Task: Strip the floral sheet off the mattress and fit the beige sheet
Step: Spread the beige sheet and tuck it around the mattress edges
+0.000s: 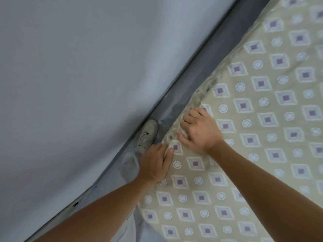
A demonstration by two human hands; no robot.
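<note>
A beige sheet (253,130) printed with purple diamonds and pale rings covers the mattress across the right half of the view. Its left edge runs diagonally beside a narrow strip of grey floor. My left hand (154,165) grips the sheet's edge at the mattress side, fingers curled into the cloth. Just above it, my right hand (199,131) bunches a fold of the same edge, fingers curled over the mattress rim. The sheet is wrinkled around both hands. No floral sheet shows in view.
A plain pale wall (70,75) fills the left half, meeting the grey floor (188,86) along a dark skirting line. My shoe (146,135) stands in the narrow gap between wall and mattress. A pale strip with a blue mark (95,187) lies along the wall's foot.
</note>
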